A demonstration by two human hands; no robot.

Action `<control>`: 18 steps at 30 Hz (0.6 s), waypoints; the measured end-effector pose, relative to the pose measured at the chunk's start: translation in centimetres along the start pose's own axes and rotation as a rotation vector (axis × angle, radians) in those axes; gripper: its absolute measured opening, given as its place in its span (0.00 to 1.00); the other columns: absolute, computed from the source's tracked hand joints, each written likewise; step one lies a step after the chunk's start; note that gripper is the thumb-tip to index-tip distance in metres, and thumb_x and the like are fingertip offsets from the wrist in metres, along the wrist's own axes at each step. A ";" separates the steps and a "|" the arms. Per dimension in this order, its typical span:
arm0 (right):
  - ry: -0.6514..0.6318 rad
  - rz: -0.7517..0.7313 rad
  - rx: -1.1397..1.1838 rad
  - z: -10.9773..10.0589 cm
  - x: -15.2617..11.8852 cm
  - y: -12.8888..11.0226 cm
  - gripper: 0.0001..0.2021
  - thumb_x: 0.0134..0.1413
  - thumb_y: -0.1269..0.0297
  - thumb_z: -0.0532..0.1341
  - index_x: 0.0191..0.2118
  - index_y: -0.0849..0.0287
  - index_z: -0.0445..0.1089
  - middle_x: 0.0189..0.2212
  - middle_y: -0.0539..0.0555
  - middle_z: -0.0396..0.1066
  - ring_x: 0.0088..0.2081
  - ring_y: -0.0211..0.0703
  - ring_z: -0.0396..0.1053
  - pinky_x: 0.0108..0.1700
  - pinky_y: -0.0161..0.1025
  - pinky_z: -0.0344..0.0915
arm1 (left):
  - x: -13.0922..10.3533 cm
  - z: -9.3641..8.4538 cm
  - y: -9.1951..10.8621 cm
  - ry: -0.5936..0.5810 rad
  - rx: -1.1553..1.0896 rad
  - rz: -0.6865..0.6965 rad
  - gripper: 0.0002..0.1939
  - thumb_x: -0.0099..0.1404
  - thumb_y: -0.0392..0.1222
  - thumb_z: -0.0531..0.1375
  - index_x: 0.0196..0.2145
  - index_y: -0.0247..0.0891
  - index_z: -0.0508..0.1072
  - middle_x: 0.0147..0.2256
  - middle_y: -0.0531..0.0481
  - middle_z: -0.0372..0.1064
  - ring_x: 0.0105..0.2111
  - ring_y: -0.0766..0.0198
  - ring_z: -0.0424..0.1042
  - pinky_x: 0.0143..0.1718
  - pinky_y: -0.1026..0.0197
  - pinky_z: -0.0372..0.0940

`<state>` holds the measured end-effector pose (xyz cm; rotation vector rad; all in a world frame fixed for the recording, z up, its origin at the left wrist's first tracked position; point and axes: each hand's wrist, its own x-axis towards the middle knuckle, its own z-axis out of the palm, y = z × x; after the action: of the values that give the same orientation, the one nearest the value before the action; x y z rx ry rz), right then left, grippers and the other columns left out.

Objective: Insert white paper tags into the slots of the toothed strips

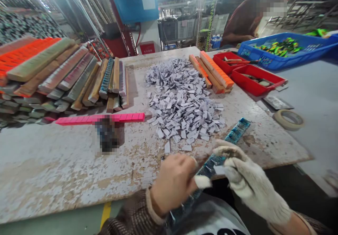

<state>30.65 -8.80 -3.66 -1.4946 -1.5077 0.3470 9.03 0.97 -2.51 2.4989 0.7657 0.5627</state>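
1 white piece [219,170] pinched by right fingers [234,173], just beside blue strip [207,167]; left fingers [182,160] curled, hold unclear

This is a factory workshop: its worn table [66,168] carries a heap of small pale pieces [182,103], with stacked bars [63,69] at the table's left, a blue plastic crate [290,59] at its right and metal racks [314,13] beyond.

Bears, across a flaking worktable [66,168], a heap of white chips [182,104]. Left of the heap, carries stacked bars [96,83], a pink strip [84,119] and a dark object [107,136]; right of it, orange-topped bars [215,67]; farther, on grey tabletop [317,97], a tape roll [290,125].
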 end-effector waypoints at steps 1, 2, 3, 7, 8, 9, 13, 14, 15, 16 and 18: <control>0.014 -0.082 -0.123 -0.7 0.5 0.7 0.08 0.69 0.63 0.55 0.45 0.48 0.71 0.45 0.58 0.77 0.49 0.57 0.77 0.40 0.51 0.81 | 0.3 -0.5 -1.2 0.015 0.161 -0.092 0.12 0.73 0.50 0.56 0.36 0.39 0.69 0.33 0.46 0.72 0.34 0.56 0.70 0.35 0.57 0.63; 0.038 -0.185 -0.251 -1.4 0.9 1.4 0.06 0.68 0.64 0.57 0.40 0.48 0.71 0.45 0.57 0.77 0.53 0.58 0.75 0.45 0.53 0.79 | 0.7 -1.0 -2.4 0.017 0.299 -0.192 0.11 0.72 0.48 0.58 0.41 0.37 0.70 0.35 0.43 0.73 0.37 0.53 0.71 0.38 0.55 0.65; 0.030 -0.229 -0.309 -1.9 1.3 2.2 0.04 0.65 0.65 0.61 0.36 0.50 0.70 0.46 0.56 0.77 0.56 0.58 0.73 0.51 0.55 0.77 | 1.0 -1.4 -3.6 -0.003 0.411 -0.282 0.10 0.72 0.46 0.58 0.43 0.36 0.70 0.38 0.41 0.73 0.39 0.50 0.72 0.40 0.53 0.66; -0.089 -0.372 -0.572 -2.3 1.9 4.1 0.03 0.63 0.70 0.61 0.36 0.57 0.71 0.47 0.60 0.76 0.57 0.58 0.71 0.59 0.57 0.69 | 1.8 -2.0 -6.4 -0.139 0.566 -0.419 0.06 0.72 0.40 0.57 0.43 0.35 0.70 0.42 0.38 0.73 0.46 0.46 0.73 0.45 0.51 0.66; -0.120 -0.393 -0.624 -2.0 1.9 4.2 0.04 0.64 0.71 0.60 0.37 0.59 0.71 0.46 0.62 0.75 0.56 0.58 0.71 0.59 0.56 0.69 | 1.9 -1.9 -6.6 -0.160 0.551 -0.414 0.05 0.72 0.39 0.57 0.42 0.35 0.70 0.43 0.39 0.72 0.46 0.47 0.73 0.45 0.52 0.66; -0.139 -0.405 -0.661 -1.7 1.9 4.3 0.05 0.64 0.72 0.59 0.37 0.60 0.72 0.45 0.63 0.75 0.55 0.58 0.71 0.58 0.56 0.70 | 1.9 -1.7 -6.8 -0.177 0.525 -0.408 0.04 0.72 0.38 0.56 0.42 0.36 0.69 0.43 0.40 0.72 0.46 0.48 0.73 0.46 0.52 0.66; -0.194 -0.415 -0.747 -0.7 2.7 4.1 0.07 0.62 0.74 0.57 0.36 0.62 0.73 0.43 0.65 0.75 0.51 0.59 0.73 0.56 0.56 0.71 | 2.0 -0.9 -6.9 -0.192 0.349 -0.397 0.05 0.70 0.33 0.55 0.42 0.38 0.68 0.43 0.42 0.73 0.44 0.51 0.74 0.45 0.54 0.66; -0.222 -0.404 -0.747 -0.6 2.9 4.1 0.08 0.61 0.74 0.57 0.34 0.61 0.72 0.43 0.65 0.75 0.52 0.59 0.73 0.56 0.56 0.71 | 2.0 -0.7 -6.9 -0.179 0.287 -0.394 0.06 0.69 0.31 0.54 0.42 0.38 0.68 0.43 0.43 0.73 0.44 0.52 0.74 0.44 0.55 0.66; -0.251 -0.393 -0.739 -0.6 3.1 4.3 0.08 0.61 0.74 0.57 0.33 0.60 0.71 0.43 0.64 0.75 0.52 0.59 0.72 0.56 0.56 0.70 | 2.0 -0.6 -7.0 -0.159 0.220 -0.390 0.08 0.68 0.30 0.54 0.43 0.39 0.67 0.44 0.44 0.73 0.43 0.53 0.74 0.44 0.55 0.66; -0.276 -0.383 -0.724 -0.7 3.3 4.4 0.08 0.62 0.73 0.57 0.32 0.60 0.71 0.43 0.63 0.74 0.52 0.59 0.72 0.57 0.56 0.70 | 2.0 -0.5 -7.0 -0.132 0.149 -0.382 0.09 0.67 0.29 0.55 0.43 0.39 0.67 0.44 0.44 0.72 0.43 0.54 0.74 0.45 0.55 0.67; -0.303 -0.366 -0.677 -1.1 3.4 4.9 0.08 0.63 0.71 0.57 0.32 0.59 0.70 0.44 0.62 0.74 0.54 0.58 0.71 0.59 0.56 0.68 | 1.9 -0.5 -6.9 -0.068 -0.013 -0.367 0.11 0.66 0.29 0.55 0.44 0.40 0.67 0.42 0.47 0.72 0.41 0.57 0.74 0.45 0.56 0.67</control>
<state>35.16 -5.19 -5.43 -1.6646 -2.2468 -0.1909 7.39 7.36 -5.38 2.2730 1.1538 0.3486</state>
